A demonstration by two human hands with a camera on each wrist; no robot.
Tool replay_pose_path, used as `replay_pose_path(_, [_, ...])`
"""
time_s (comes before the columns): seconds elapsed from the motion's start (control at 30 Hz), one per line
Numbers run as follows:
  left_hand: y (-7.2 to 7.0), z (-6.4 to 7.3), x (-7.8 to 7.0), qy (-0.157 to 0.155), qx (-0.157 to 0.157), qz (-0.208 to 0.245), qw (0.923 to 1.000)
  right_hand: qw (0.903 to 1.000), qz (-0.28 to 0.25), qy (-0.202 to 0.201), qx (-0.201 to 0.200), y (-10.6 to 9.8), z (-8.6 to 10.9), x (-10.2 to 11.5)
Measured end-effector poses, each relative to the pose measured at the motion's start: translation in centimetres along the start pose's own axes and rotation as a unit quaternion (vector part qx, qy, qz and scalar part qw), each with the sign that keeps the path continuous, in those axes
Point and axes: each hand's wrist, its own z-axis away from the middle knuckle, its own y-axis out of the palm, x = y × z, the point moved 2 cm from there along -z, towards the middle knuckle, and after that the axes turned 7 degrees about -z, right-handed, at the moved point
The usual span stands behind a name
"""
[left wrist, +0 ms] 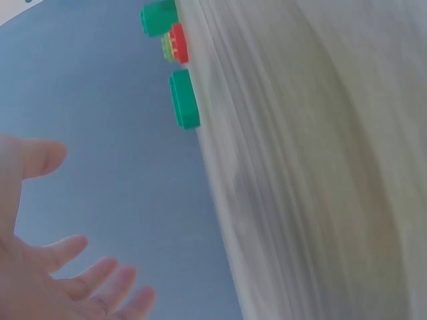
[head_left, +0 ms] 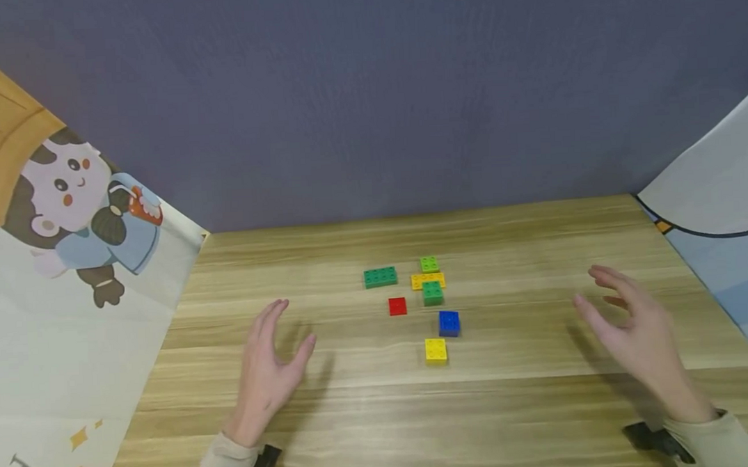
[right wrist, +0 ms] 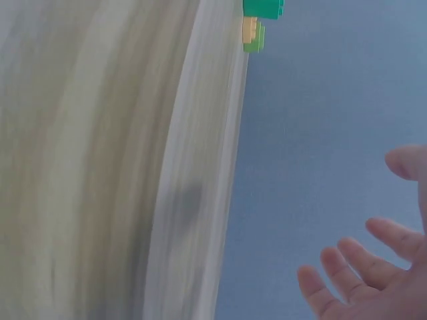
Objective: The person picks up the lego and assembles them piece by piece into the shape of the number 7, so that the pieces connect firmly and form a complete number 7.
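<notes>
Head view: left hand (head_left: 267, 377) well left of the red block (head_left: 397, 306), right hand (head_left: 641, 344) well right of it; both hold nothing, fingers and thumb apart. The long green block (head_left: 380, 277) sits just beyond the red block, slightly left; the blue block (head_left: 449, 323) and yellow block (head_left: 435, 351) are right of it, nearer the person. Also right of it, the small green block (head_left: 433, 293) hides part of the orange block (head_left: 427, 278); stacking cannot be told. Wrist views: frame edges cut off both hands.
</notes>
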Motion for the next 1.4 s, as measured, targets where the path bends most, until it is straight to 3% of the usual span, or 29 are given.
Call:
replay_pose_path(0.17, [0.2,-0.2,-0.4,-0.001,0.008,0.018,0.9998,0.9981,-0.042,0.043,0.01,0.5,0.2,0.0])
replay_pose_path(0.33, [0.3,-0.5,-1.1,0.004,0.02,0.035,0.9992,0.9952,-0.08,0.051,0.024,1.3,0.3,0.3])
replay_pose_path(0.93, [2.8,-0.3,-4.4,0.054,0.081,0.067,0.993,0.9857,-0.126,0.04,0.105,5.0,0.5,2.1])
replay_pose_path(1.07, [3.2,-0.2,-5.3,0.066,0.103,0.075,0.9897,0.9822,-0.136,0.035,0.124,5.9,0.8,2.4])
replay_pose_path(1.4, [4.8,0.2,-7.3,0.064,0.167,0.08,0.9806,0.9719,-0.168,0.041,0.159,8.0,1.1,3.2])
